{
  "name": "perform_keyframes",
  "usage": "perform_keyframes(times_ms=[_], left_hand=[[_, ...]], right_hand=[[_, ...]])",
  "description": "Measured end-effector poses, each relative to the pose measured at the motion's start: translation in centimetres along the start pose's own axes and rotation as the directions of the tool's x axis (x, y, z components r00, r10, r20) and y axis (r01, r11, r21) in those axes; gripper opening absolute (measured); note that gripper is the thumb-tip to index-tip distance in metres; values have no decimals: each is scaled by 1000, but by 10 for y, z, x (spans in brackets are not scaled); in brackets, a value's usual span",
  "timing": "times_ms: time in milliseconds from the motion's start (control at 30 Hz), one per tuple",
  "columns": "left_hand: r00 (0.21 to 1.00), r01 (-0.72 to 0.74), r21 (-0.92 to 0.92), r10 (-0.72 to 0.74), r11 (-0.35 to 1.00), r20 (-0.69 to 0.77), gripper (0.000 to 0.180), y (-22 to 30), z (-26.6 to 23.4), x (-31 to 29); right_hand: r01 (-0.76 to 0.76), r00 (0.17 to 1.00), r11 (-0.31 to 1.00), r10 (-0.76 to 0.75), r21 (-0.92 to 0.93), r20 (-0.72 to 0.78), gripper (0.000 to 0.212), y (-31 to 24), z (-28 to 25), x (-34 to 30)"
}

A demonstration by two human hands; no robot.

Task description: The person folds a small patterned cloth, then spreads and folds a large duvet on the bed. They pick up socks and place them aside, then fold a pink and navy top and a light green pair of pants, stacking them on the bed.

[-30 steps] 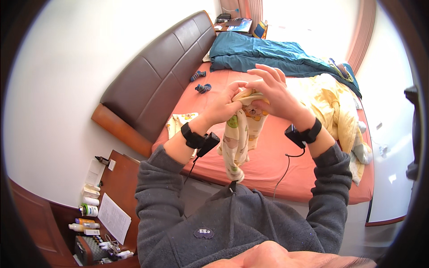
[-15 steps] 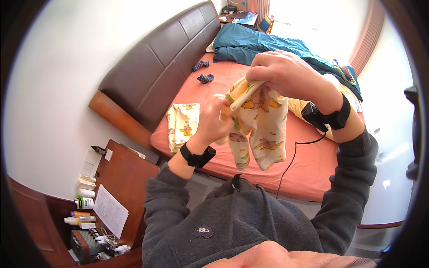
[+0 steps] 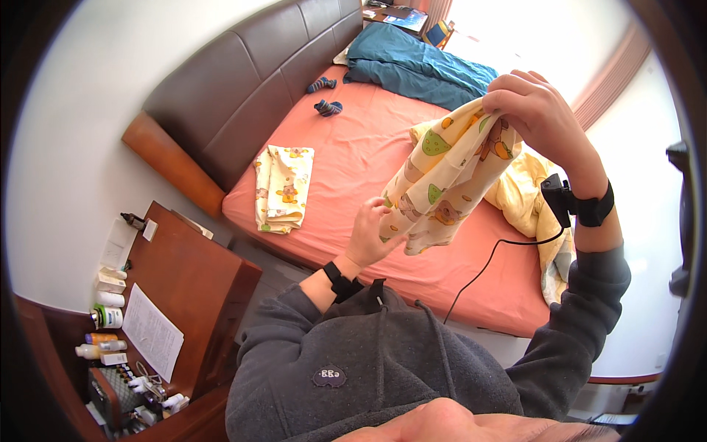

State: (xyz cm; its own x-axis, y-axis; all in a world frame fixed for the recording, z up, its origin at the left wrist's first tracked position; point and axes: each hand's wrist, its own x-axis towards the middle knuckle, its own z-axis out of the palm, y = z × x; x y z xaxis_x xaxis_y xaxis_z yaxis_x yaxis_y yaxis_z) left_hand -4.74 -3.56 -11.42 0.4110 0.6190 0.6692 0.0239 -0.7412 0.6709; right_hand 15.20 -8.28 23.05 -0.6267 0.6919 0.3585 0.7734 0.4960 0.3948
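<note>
A pair of cream pajama pants (image 3: 434,188) with a green, orange and brown cartoon print hangs slantwise over the near part of the bed. My right hand (image 3: 526,110) is raised, its fingers pinched on the waistband end. Lower and to the left, my left hand (image 3: 370,234) grips the edge of the pants near the leg ends; its fingertips are partly covered by the cloth. A folded garment with a matching print (image 3: 286,190) lies on the bed's left side, beyond my left hand.
The bed has a salmon sheet (image 3: 368,140) and a brown padded headboard (image 3: 243,74). Two striped socks (image 3: 328,108) lie near it. A teal quilt (image 3: 412,66) is at the far end, a yellow quilt (image 3: 526,191) at right. A wooden desk (image 3: 188,265) with bottles and paper stands left. A black cable (image 3: 490,258) trails from my right wrist.
My right hand has moved right and up with the waistband, and my left hand has slid down toward the leg ends. The pants now stretch slantwise between them. The view has shifted slightly.
</note>
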Motion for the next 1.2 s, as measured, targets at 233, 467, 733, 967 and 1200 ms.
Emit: perform_keyframes(times_ms=[233,467,733,967,1200], left_hand=[[833,413,63,-404,909,378,45,-21,19,-32],[644,541,-185,-262,820,719,30,-32,5,-44],[975,141,396,-197,907,105,30,-43,7,-41],[853,522,-277,-481,807,203,19,-96,-25,-2],[920,372,-97,-353,923,168,12,-76,-187,88]], right_hand=[[-180,983,978,175,107,56,19,4,1,4],[-252,967,942,235,223,98,16,11,-15,6],[-150,976,953,100,263,193,20,11,-45,3],[-583,810,688,533,432,243,12,63,-40,-61],[-770,636,504,653,391,411,8,79,-4,-128]])
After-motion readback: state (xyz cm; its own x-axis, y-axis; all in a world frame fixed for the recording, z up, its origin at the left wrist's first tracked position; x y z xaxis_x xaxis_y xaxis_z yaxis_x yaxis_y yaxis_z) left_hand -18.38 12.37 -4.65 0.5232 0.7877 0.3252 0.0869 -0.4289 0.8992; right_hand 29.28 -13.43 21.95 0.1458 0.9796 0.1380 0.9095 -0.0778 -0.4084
